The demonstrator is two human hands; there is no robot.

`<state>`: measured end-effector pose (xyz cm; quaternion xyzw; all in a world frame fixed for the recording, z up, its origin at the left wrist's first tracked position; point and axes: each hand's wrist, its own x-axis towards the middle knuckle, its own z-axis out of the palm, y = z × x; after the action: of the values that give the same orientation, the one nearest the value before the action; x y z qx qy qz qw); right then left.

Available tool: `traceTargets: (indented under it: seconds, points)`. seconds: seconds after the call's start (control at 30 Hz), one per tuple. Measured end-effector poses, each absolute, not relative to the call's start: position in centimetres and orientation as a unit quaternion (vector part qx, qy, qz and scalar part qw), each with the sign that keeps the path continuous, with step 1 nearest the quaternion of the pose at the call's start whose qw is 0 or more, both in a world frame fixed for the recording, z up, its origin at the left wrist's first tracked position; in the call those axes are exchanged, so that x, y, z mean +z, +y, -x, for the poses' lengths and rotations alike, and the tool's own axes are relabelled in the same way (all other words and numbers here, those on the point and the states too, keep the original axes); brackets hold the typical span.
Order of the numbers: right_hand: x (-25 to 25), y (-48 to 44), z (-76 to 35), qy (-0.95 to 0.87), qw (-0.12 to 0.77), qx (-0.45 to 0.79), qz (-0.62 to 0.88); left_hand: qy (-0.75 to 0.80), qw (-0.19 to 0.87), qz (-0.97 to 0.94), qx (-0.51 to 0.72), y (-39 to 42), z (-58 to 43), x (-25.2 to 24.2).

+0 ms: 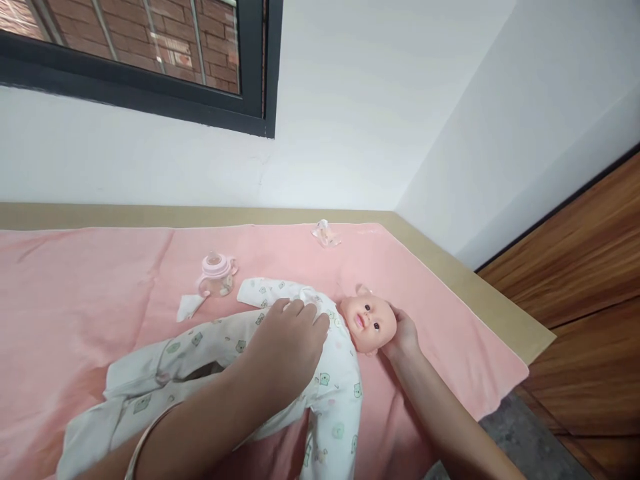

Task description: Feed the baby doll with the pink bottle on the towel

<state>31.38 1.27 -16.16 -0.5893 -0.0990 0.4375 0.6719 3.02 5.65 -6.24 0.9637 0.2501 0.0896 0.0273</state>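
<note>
A baby doll (367,320) lies on its back, its head to the right, dressed in a white outfit (337,373) with small green bear prints. My left hand (293,350) is over the doll's chest, its fingers curled down on the front of the outfit; the fingertips are mostly hidden. Cupped around the top and back of the doll's head is my right hand (403,333), with most of its fingers out of sight behind the head. The outfit's legs stretch toward the lower left, partly covered by my left forearm.
Beyond the doll stands a pink-lidded baby cup (217,273) with handles, beside a small white cloth or tag (190,307). A clear pacifier-like item (326,233) lies near the back edge. A pink sheet (100,287) covers the table, whose tan border (500,313) meets white walls.
</note>
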Motion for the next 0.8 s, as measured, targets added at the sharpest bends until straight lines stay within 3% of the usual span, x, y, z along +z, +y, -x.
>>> traceTargets:
  seconds: [0.13,0.2,0.37,0.57,0.63,0.8]
  points:
    - [-15.7,2.3,-34.6,-0.093,0.746,0.251,0.609,0.230,0.038,-0.970,0.072,5.4,-1.7,-5.8]
    - [-14.8,3.1,-35.9,-0.184,0.697,0.177,0.670,0.218,0.046,-0.973,0.061,5.3,-0.9,-5.5]
    - [-12.5,5.4,-37.9,-0.503,0.370,0.210,0.752,0.208,0.047,-0.976,0.049,4.8,0.4,-4.3]
    - [-10.2,8.0,-38.2,-0.633,0.059,0.235,0.736,0.197,0.029,-0.978,0.054,4.2,1.7,-2.9]
    - [-8.7,9.2,-37.3,-0.634,0.033,0.205,0.745,0.186,0.022,-0.980,0.059,4.1,2.1,-2.5]
    - [-3.0,12.6,-29.6,-0.669,0.120,0.066,0.731,0.161,0.011,-0.984,0.075,4.0,2.6,-2.1]
